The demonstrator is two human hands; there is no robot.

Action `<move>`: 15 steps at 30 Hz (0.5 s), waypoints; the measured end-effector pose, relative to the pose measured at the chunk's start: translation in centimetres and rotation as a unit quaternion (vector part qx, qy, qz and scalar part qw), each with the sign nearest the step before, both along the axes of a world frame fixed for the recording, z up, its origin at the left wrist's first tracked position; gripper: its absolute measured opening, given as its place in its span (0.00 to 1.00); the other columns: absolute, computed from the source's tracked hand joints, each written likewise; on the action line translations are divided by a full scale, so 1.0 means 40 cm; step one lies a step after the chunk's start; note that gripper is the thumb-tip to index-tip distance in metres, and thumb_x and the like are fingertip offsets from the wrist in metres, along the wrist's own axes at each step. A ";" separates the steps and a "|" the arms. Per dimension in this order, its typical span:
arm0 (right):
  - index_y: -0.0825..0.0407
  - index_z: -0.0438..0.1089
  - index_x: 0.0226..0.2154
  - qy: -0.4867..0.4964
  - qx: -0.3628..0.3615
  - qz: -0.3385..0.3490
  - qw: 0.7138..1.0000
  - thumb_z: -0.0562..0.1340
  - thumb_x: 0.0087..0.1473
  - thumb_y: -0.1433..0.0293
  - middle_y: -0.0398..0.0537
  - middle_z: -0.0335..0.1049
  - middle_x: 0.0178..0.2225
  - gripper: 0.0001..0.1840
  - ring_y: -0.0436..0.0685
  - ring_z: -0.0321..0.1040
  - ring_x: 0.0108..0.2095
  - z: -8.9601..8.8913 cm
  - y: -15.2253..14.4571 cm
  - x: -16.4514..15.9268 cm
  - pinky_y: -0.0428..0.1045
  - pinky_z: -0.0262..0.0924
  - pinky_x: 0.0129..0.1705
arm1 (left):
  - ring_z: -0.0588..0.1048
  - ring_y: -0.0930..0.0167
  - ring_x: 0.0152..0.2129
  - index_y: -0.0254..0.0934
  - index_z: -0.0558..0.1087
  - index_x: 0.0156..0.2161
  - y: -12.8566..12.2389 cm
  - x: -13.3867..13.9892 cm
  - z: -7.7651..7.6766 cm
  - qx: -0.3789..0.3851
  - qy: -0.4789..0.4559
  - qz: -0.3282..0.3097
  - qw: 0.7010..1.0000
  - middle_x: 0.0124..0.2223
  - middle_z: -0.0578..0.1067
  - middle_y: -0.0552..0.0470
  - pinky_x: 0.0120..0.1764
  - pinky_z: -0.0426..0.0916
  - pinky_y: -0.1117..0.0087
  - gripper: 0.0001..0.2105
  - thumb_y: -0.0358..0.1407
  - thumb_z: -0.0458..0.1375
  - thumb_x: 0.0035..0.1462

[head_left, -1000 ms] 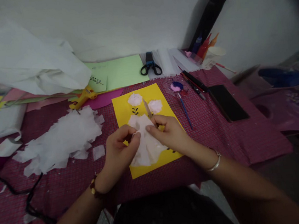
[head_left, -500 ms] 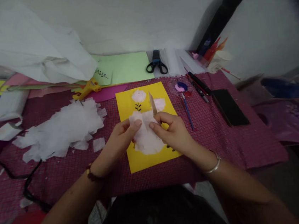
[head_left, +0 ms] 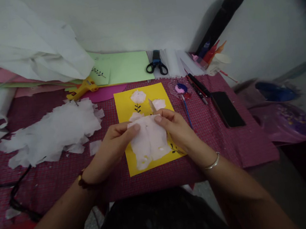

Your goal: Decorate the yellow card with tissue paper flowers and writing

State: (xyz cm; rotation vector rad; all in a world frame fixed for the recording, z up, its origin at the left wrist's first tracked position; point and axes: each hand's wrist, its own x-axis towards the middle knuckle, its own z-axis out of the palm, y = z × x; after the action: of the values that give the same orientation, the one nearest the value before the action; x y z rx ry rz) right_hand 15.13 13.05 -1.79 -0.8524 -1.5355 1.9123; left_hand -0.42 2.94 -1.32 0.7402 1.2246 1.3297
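My left hand (head_left: 119, 140) pinches the left edge of a thin white tissue paper piece (head_left: 148, 138). Its right edge is between the thumb and fingers of my right hand (head_left: 179, 128). A flat, pointed brownish strip (head_left: 152, 106) sticks up from behind my right fingers; its kind is unclear. The tissue is stretched above a yellow sheet of paper (head_left: 122, 108), covering its middle. On that sheet show pale tissue flowers (head_left: 138, 96) and dark painted leaves (head_left: 137, 108). More white tissue shows low on the sheet, partly covered by the held piece.
Left lies a heap of white tissue squares (head_left: 53, 134), with a yellow glue gun (head_left: 83, 88) behind. Scissors (head_left: 157, 65) rest by green paper (head_left: 128, 64). On the right are a paint palette (head_left: 180, 87), a paintbrush (head_left: 187, 112), pens (head_left: 198, 88) and a black phone-like slab (head_left: 227, 109).
The tissue between my hands now lies spread wider and flatter, with my hands slightly farther apart. The whole view has shifted, so the table things sit farther left.
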 end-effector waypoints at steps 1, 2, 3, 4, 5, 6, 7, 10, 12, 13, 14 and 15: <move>0.50 0.64 0.27 -0.002 0.000 0.008 1.000 0.66 0.47 0.54 0.36 0.59 0.21 0.18 0.45 0.53 0.20 0.003 0.000 0.001 0.45 0.50 0.21 | 0.73 0.74 0.22 0.34 0.78 0.30 -0.002 0.000 -0.002 0.000 0.013 -0.013 1.000 0.27 0.78 0.51 0.27 0.68 0.74 0.10 0.41 0.63 0.53; 0.50 0.64 0.27 -0.006 0.001 0.013 1.000 0.67 0.46 0.55 0.36 0.60 0.22 0.18 0.45 0.54 0.20 0.007 0.000 0.001 0.45 0.50 0.22 | 0.73 0.74 0.22 0.35 0.78 0.29 -0.004 0.000 -0.002 -0.001 0.022 -0.023 1.000 0.27 0.78 0.51 0.27 0.68 0.74 0.10 0.41 0.63 0.53; 0.50 0.64 0.27 -0.011 0.004 0.016 1.000 0.68 0.45 0.56 0.36 0.60 0.22 0.17 0.45 0.55 0.21 0.009 0.000 0.002 0.45 0.51 0.22 | 0.73 0.74 0.22 0.35 0.78 0.29 -0.005 0.001 -0.003 -0.002 0.026 -0.028 0.999 0.26 0.78 0.51 0.27 0.68 0.75 0.10 0.41 0.63 0.53; 0.50 0.64 0.26 -0.014 0.008 0.016 1.000 0.68 0.45 0.58 0.36 0.60 0.22 0.17 0.45 0.55 0.21 0.011 0.000 0.003 0.45 0.51 0.22 | 0.73 0.74 0.23 0.35 0.78 0.29 -0.005 0.003 -0.002 -0.003 0.027 -0.029 0.999 0.26 0.78 0.51 0.27 0.69 0.74 0.10 0.41 0.63 0.52; 0.51 0.63 0.25 -0.018 0.012 0.013 1.000 0.68 0.45 0.59 0.36 0.60 0.22 0.16 0.45 0.55 0.21 0.013 -0.001 0.004 0.45 0.51 0.23 | 0.74 0.73 0.23 0.35 0.78 0.29 -0.005 0.004 -0.002 -0.003 0.024 -0.025 0.999 0.26 0.78 0.51 0.28 0.69 0.74 0.10 0.41 0.64 0.52; 0.51 0.63 0.24 -0.022 0.015 0.008 1.000 0.68 0.45 0.60 0.36 0.59 0.21 0.16 0.45 0.54 0.21 0.013 0.000 0.004 0.44 0.50 0.22 | 0.74 0.73 0.23 0.35 0.78 0.29 -0.004 0.005 -0.002 -0.004 0.020 -0.017 1.000 0.26 0.78 0.51 0.28 0.69 0.74 0.10 0.41 0.64 0.52; 0.51 0.62 0.24 -0.025 0.016 0.002 1.000 0.68 0.45 0.60 0.36 0.59 0.21 0.15 0.45 0.54 0.21 0.014 0.000 0.006 0.44 0.50 0.22 | 0.73 0.73 0.22 0.35 0.78 0.29 -0.004 0.006 -0.002 -0.005 0.019 -0.007 1.000 0.26 0.78 0.51 0.27 0.69 0.74 0.10 0.41 0.64 0.52; 0.51 0.63 0.24 -0.024 0.018 -0.014 0.999 0.67 0.47 0.61 0.35 0.58 0.20 0.14 0.44 0.54 0.19 0.015 0.002 0.009 0.44 0.50 0.21 | 0.72 0.74 0.22 0.35 0.78 0.27 -0.002 0.005 -0.006 -0.010 0.026 0.020 0.999 0.26 0.78 0.51 0.26 0.68 0.74 0.10 0.40 0.63 0.52; 0.51 0.64 0.25 -0.022 0.022 0.000 1.000 0.66 0.47 0.60 0.35 0.59 0.20 0.14 0.45 0.54 0.19 0.017 0.003 0.011 0.44 0.51 0.21 | 0.72 0.75 0.21 0.35 0.77 0.26 -0.001 0.002 -0.012 -0.011 0.033 0.028 0.999 0.26 0.78 0.51 0.26 0.67 0.74 0.10 0.40 0.64 0.52; 0.51 0.64 0.26 -0.024 0.024 0.013 0.999 0.66 0.48 0.59 0.36 0.61 0.21 0.14 0.45 0.56 0.19 0.018 0.004 0.012 0.44 0.52 0.22 | 0.71 0.75 0.21 0.34 0.77 0.25 -0.001 0.001 -0.014 -0.011 0.037 0.027 0.999 0.26 0.78 0.51 0.26 0.66 0.75 0.11 0.40 0.64 0.52; 0.50 0.65 0.28 -0.030 0.026 0.027 0.999 0.66 0.48 0.59 0.36 0.62 0.21 0.14 0.46 0.57 0.20 0.019 0.004 0.012 0.44 0.53 0.22 | 0.71 0.75 0.21 0.35 0.77 0.25 -0.001 0.001 -0.017 -0.011 0.038 0.025 0.999 0.26 0.77 0.52 0.26 0.66 0.75 0.11 0.40 0.64 0.52; 0.51 0.66 0.29 -0.039 0.032 0.042 0.998 0.66 0.47 0.59 0.37 0.63 0.22 0.14 0.46 0.58 0.21 0.020 0.004 0.012 0.45 0.54 0.23 | 0.71 0.75 0.20 0.35 0.77 0.25 0.000 0.000 -0.018 -0.011 0.038 0.021 0.999 0.25 0.77 0.52 0.25 0.66 0.75 0.11 0.40 0.64 0.52</move>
State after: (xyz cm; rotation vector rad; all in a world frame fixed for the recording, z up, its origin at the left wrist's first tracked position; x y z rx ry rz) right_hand 15.63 13.19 -0.99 -0.8557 -1.6932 1.8979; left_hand -0.40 2.93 -2.06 0.7585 1.3196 1.3299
